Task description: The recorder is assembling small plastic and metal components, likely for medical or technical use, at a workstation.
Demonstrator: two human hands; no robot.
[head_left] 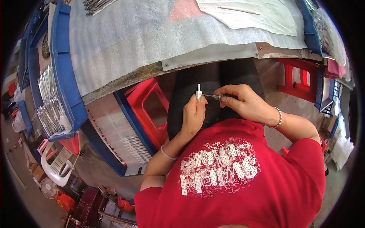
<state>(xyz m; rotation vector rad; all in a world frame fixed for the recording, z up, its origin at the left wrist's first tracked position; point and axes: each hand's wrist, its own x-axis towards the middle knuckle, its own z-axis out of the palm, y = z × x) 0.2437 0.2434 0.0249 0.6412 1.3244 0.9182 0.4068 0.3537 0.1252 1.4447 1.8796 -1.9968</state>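
Over my lap, just below the table's near edge, my left hand [193, 117] pinches a small white plastic piece [199, 92] with a narrow tip pointing up. My right hand [245, 100] grips a small screwdriver [216, 97] between thumb and fingers. Its thin shaft runs leftward, and its end meets the side of the white piece at my left fingertips. The exact contact is too small to make out. Most of the screwdriver's handle is hidden in my right fingers.
A pale foam sheet [125, 45] covers the table, with a white cloth [270, 21] and metal parts [97, 5] on it. Blue trays stand left, one holding silver pieces [53, 110], a lower one white pieces [135, 149]. Red stools [142, 110] [283, 78] flank my legs.
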